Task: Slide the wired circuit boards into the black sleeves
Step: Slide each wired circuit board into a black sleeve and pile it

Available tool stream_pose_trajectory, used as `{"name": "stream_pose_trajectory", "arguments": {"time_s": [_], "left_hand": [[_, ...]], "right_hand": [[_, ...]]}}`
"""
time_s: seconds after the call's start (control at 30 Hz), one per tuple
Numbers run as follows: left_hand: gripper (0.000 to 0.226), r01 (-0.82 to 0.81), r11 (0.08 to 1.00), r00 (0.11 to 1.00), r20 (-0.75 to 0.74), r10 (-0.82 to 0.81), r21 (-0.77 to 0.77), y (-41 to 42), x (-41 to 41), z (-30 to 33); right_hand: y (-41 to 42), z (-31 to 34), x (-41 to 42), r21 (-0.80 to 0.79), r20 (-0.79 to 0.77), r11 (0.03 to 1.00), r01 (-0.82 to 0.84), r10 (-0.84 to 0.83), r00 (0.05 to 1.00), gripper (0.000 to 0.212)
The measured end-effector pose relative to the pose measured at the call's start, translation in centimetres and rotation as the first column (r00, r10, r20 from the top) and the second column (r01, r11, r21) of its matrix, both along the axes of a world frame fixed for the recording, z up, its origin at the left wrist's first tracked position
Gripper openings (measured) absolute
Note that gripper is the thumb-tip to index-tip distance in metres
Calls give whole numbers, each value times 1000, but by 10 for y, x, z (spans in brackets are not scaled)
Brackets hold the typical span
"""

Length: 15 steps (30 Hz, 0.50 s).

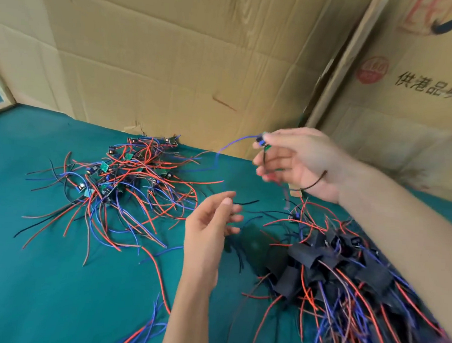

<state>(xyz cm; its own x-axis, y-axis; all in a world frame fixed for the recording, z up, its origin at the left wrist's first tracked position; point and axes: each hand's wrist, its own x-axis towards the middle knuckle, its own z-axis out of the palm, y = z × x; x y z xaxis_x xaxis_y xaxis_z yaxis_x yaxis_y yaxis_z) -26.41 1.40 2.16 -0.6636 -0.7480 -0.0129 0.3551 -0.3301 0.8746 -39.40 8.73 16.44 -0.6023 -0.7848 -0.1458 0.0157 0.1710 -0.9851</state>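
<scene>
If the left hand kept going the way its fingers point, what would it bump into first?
Probably the thin black wire just past the left hand fingertips. Depth is hard to judge, so the hand may pass above it.

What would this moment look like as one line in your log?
right hand: pinches wired board, raised | left hand: at its trailing wires, grip unclear | bare boards pile: far left | sleeved pile: right

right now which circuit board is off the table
The circuit board pinched in the right hand, blue wire trailing; the rest lie in piles on the green cloth.
</scene>
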Motion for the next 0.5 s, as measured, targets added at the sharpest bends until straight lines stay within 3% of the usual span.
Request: {"name": "stream_pose_trajectory", "arguments": {"time_s": [0.1,0.27,0.4,0.5], "left_hand": [[24,99,994,987,-133,-93,37,0,2,4],[28,74,991,991,-118,-61,111,-1,0,0],[24,98,993,988,-129,-89,71,-4,1,-4],[20,56,998,997,-62,-56,-1,-1,-1,-7]], "right_hand": [[1,-30,25,75,147,986,-148,136,980,22],[6,-65,39,154,241,961,-229,188,952,18],[10,-50,13,400,52,834,-380,394,918,26],[4,-40,-34,491,-262,868,-77,231,937,23]]}}
